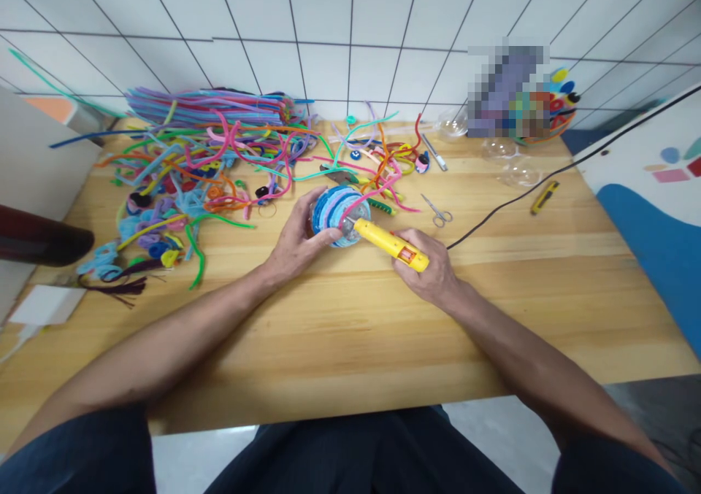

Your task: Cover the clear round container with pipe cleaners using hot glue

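My left hand is wrapped round the side of a small round ball covered in rings of blue and light blue pipe cleaner. A bare, clear patch on the ball faces right. In my right hand is a yellow hot glue gun, its metal tip pointing left at that patch. Close to the tip, the end of a pink pipe cleaner meets the ball; whether tip and pipe cleaner touch cannot be made out. Scissors lie beyond my right hand.
Loose coloured pipe cleaners are heaped at the left, behind them a thick bundle. Pliers lie behind the ball. A black cable crosses the right side near a yellow cutter and clear plastic domes. A white box sits front left.
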`<state>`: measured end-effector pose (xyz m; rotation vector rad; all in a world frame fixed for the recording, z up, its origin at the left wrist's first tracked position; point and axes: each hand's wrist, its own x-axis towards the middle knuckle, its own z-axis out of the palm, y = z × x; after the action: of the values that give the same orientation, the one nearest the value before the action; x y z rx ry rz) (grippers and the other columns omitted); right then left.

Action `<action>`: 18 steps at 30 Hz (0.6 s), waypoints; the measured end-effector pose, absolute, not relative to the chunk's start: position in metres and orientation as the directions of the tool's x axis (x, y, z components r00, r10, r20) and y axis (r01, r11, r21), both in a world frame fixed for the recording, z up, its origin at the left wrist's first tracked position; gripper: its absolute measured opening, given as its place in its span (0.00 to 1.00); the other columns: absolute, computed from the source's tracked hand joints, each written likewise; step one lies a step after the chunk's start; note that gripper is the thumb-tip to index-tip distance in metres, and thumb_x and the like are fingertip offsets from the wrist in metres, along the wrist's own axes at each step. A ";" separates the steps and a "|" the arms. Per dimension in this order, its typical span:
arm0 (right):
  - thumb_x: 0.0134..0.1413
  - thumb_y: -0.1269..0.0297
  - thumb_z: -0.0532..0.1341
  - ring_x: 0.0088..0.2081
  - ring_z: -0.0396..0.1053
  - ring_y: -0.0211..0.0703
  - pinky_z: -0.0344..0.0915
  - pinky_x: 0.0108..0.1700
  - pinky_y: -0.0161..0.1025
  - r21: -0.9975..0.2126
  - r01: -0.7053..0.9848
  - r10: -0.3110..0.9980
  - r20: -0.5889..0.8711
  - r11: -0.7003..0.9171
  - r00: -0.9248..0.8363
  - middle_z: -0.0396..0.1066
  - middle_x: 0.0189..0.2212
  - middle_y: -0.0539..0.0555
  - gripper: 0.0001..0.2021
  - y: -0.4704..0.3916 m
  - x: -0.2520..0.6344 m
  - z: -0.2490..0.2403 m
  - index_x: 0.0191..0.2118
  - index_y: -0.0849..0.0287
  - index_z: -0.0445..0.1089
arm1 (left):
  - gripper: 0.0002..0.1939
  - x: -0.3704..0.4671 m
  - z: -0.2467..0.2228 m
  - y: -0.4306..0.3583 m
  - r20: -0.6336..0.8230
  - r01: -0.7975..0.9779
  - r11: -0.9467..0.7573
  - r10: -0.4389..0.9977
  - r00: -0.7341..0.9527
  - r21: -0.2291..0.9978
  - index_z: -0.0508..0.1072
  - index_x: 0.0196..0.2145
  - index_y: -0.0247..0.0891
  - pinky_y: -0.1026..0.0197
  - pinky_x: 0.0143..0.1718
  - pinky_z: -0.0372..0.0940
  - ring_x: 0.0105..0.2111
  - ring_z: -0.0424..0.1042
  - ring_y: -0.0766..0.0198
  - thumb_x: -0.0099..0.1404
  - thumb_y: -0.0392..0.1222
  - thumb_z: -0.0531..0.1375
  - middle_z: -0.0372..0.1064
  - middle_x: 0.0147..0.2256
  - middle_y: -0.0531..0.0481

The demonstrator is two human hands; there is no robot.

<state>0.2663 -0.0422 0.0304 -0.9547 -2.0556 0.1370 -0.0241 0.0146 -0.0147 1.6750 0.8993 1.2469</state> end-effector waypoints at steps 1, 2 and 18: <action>0.64 0.70 0.62 0.30 0.75 0.45 0.73 0.34 0.41 -0.428 0.588 0.688 0.643 0.686 -0.336 0.79 0.33 0.50 0.10 -0.042 0.267 0.030 0.49 0.52 0.73 | 0.44 -0.024 -0.015 0.015 0.364 0.060 -0.389 0.898 0.245 0.919 0.66 0.72 0.49 0.38 0.76 0.64 0.71 0.70 0.42 0.67 0.65 0.74 0.67 0.71 0.39; 0.64 0.70 0.62 0.30 0.75 0.45 0.73 0.34 0.41 -0.445 0.600 0.708 0.631 0.665 -0.317 0.80 0.33 0.50 0.10 -0.041 0.268 0.030 0.49 0.52 0.73 | 0.44 -0.024 -0.015 0.015 0.365 0.057 -0.389 0.899 0.241 0.920 0.66 0.72 0.49 0.38 0.76 0.64 0.71 0.70 0.42 0.67 0.65 0.75 0.68 0.71 0.39; 0.58 0.66 0.63 0.30 0.73 0.45 0.72 0.38 0.43 -0.697 0.567 0.882 0.453 0.440 -0.127 0.75 0.30 0.48 0.09 -0.037 0.273 0.029 0.44 0.51 0.76 | 0.45 -0.024 -0.013 0.013 0.331 0.093 -0.362 0.911 0.248 0.927 0.64 0.73 0.47 0.36 0.75 0.64 0.71 0.69 0.41 0.68 0.66 0.73 0.66 0.70 0.37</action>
<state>0.2727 -0.0371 0.0287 -1.2378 -1.8136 0.4518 -0.0240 0.0134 -0.0128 1.6730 0.9410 1.2141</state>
